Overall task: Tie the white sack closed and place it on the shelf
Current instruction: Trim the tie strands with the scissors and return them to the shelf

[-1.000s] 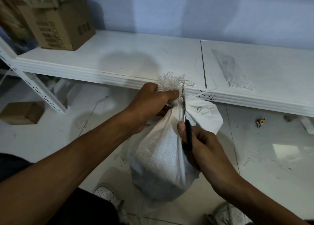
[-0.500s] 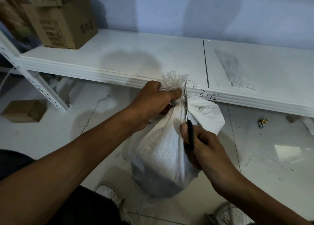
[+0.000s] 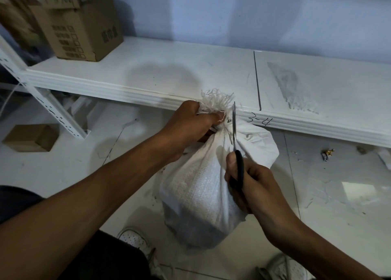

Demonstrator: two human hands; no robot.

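Observation:
A white woven sack [image 3: 201,195] stands on the floor in front of a low white shelf [image 3: 169,72]. Its neck is bunched, with frayed white strands [image 3: 215,100] sticking up above the bunch. My left hand [image 3: 190,123] is clenched around that gathered neck. My right hand [image 3: 251,184] holds black-handled scissors [image 3: 234,136], blades pointing up along the right side of the neck, close to the frayed strands. Whether the blades touch the strands I cannot tell.
Cardboard boxes [image 3: 82,32] stand stacked at the shelf's far left. A small cardboard box [image 3: 31,137] lies on the floor left, beside a perforated white shelf post [image 3: 53,112]. A small scrap [image 3: 327,154] lies on the floor right. My white shoes [image 3: 137,241] are below the sack.
Both hands and the sack have stayed almost as they were; the scissors remain upright beside the neck. The camera view shifted slightly.

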